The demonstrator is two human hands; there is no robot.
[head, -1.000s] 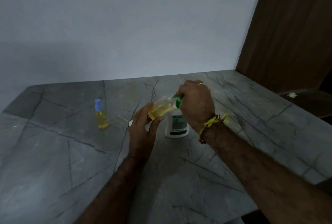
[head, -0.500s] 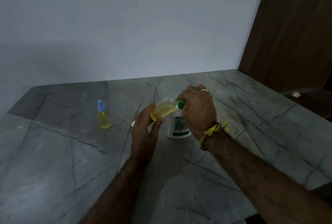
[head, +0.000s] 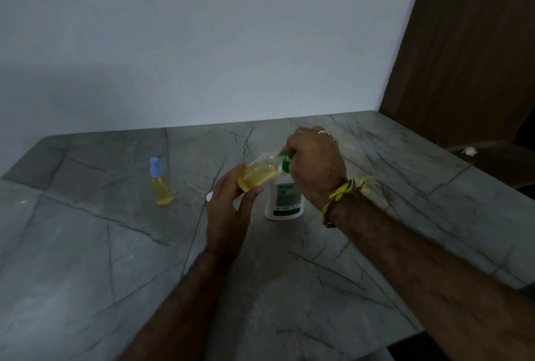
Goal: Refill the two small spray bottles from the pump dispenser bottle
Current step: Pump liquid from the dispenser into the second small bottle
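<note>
One small bottle (head: 258, 174), uncapped and tilted, is still gripped by the left hand (head: 228, 210) at the pump bottle (head: 285, 197) nozzle, right hand (head: 315, 166) still curled over the pump, so filling's basically unchanged, while the capped bottle (head: 160, 184) waits nearby.

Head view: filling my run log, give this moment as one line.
left hand: holds tilted spray bottle | right hand: on pump dispenser | capped bottle: standing apart

Left hand (head: 228, 210) raised at centre, forearm entering from 6 o'clock, fingers and thumb curled in a grip. Right hand (head: 315, 166) just beside it toward 2 o'clock, knuckles up, fingers bent downward, yellow thread band (head: 344, 191) at wrist, forearm from 4 o'clock.
</note>
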